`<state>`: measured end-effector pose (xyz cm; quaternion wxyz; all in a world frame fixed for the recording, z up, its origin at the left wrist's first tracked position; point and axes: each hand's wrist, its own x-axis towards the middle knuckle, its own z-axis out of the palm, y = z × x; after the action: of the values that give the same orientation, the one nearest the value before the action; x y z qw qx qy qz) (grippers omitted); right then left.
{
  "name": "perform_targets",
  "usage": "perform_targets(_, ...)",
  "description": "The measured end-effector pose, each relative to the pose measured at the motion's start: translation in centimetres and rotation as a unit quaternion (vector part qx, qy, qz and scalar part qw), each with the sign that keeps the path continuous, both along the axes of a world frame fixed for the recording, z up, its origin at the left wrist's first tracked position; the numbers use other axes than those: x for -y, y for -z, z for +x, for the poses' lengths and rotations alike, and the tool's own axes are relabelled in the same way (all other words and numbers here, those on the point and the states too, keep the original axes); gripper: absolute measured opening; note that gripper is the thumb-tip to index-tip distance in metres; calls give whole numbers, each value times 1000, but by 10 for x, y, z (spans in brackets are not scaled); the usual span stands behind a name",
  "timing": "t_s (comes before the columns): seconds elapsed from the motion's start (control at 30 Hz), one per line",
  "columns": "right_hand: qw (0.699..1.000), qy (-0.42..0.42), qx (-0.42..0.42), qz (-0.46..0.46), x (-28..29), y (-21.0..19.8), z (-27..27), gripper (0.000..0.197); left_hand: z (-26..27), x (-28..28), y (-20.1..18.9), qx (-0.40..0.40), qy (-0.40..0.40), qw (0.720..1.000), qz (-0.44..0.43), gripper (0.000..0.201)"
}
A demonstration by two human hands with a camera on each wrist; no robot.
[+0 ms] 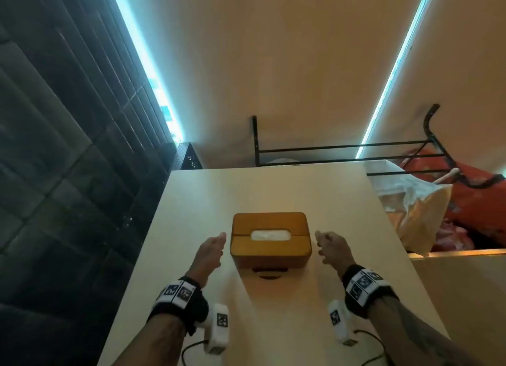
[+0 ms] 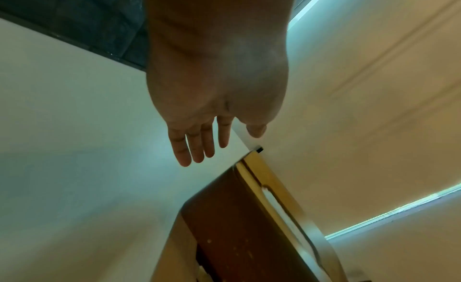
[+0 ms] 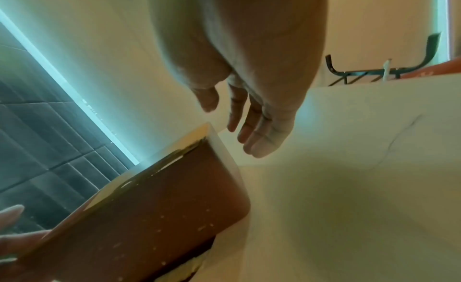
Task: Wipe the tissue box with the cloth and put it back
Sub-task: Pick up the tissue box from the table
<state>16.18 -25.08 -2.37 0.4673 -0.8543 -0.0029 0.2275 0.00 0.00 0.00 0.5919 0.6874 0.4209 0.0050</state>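
I see the tan wooden tissue box (image 1: 271, 238) on the table (image 1: 191, 201), white tissue showing; my left hand (image 1: 209, 252) at 9 o'clock and right hand (image 1: 332, 246) at 3 o'clock flank it, both relaxed, empty; a plastic bag (image 1: 410, 201) sits at 2 o'clock.

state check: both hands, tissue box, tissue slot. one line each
left hand: open, fingers straight, beside the box's left side, not gripping
right hand: open, fingers relaxed, beside the box's right side, holding nothing
tissue box: upright on the table, lid on
tissue: showing in the top slot
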Motion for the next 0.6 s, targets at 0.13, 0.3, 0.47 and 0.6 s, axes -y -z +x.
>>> perform_targets(0.13,999,21,-36,9,-17,3,6,43,16,-3,10,-45,26,997,-65,72)
perform_targets(0.3,988,41,-127,78,-29,-1,4,71,25,0,8,-62,23,992,-111,81)
perform_targets(0.47,979,61,-157,117,-33,0,0,79,29,5,2,-33,26,989,-140,77)
perform_targets(0.6,976,70,-155,133,-28,4,0,78,23,7,3,-3,28,988,-150,78)
